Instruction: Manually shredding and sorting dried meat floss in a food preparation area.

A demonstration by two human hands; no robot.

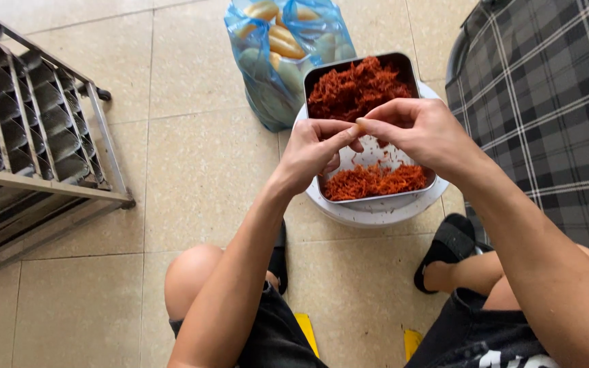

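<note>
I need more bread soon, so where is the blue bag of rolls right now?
In the head view, the blue bag of rolls sits on the tiled floor at top centre, just behind the metal tray of red shreds, beyond both hands.

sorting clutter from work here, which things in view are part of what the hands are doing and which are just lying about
In use:
- left hand and right hand, fingertips meeting over the tray
- metal tray of reddish shredded food
- white round stand under it

Lying about:
- blue bag of bread rolls
- metal rack
- checked cloth
</note>
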